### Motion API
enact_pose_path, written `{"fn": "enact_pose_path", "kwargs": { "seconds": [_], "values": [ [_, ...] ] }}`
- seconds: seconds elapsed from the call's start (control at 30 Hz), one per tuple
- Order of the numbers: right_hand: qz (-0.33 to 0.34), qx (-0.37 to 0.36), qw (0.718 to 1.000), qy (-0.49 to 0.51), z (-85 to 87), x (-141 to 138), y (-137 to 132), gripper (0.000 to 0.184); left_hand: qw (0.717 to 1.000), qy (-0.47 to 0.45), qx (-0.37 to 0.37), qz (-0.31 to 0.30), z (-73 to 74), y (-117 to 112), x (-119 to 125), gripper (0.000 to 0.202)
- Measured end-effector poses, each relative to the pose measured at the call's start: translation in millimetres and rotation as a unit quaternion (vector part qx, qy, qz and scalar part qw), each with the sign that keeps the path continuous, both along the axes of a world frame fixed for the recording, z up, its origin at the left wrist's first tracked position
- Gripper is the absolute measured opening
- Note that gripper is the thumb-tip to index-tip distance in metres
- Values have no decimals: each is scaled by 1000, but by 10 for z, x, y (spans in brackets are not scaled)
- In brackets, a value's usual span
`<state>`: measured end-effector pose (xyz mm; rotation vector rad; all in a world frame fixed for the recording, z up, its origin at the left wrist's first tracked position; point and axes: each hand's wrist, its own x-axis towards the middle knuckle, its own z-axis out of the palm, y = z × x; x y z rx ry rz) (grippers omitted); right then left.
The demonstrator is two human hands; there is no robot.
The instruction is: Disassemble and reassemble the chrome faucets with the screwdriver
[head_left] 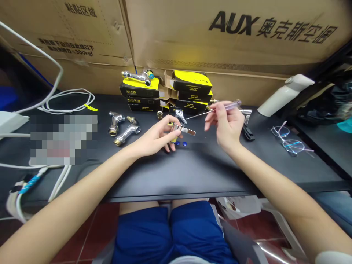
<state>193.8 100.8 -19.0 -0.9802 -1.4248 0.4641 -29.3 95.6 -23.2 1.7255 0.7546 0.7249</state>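
Note:
My left hand (154, 138) is closed around a chrome faucet lever handle (188, 130), its flat end sticking out to the right. Something yellow-green shows between those fingers; I cannot make out what it is. In my right hand (227, 124) is a screwdriver (232, 105) with a clear purplish handle, its thin shaft pointing left, its tip above and apart from the lever. Just beyond lies another chrome lever handle (180, 116). Small blue caps (184, 143) rest on the table beside my left fingertips. A brass ring fitting (159, 114) stands behind that hand.
Two chrome faucet bodies (128, 132) lie left of my hands. Black-and-yellow boxes (192, 81) are stacked behind, a faucet body (139, 77) on top. To the right are a black part (248, 132), eyeglasses (293, 146) and a white bottle (283, 96). White cables (68, 99) lie left.

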Motion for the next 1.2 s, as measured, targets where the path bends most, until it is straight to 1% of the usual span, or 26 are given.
{"fn": "enact_pose_path", "kwargs": {
  "seconds": [0.07, 0.17, 0.27, 0.37, 0.5, 0.77, 1.03, 1.2],
  "values": [
    [55, -50, 996, 56, 24, -3, 18, 38, 1000, -5, -1, -6, -16, 5, 0, 28],
    [129, -116, 975, 136, 45, -19, 31, 37, 1000, -9, -6, -16, -32, 5, 2, 27],
    [175, -160, 955, 176, 43, -45, 24, 37, 999, -11, -14, -26, -31, -6, 3, 26],
    [201, -178, 945, 186, 34, -65, 12, 37, 999, -9, -20, -30, -20, -16, 4, 26],
    [209, -181, 940, 200, 36, -71, 8, 34, 999, -10, -22, -29, -4, -21, 8, 27],
    [198, -180, 938, 221, 43, -77, 6, 34, 999, -23, -33, -26, 13, -20, 11, 27],
    [202, -209, 929, 231, 47, -78, 6, 33, 998, -33, -45, -25, 16, -12, 16, 29],
    [212, -201, 926, 238, 41, -77, -3, 32, 998, -26, -45, -25, 23, -14, 15, 29]
  ]
}}
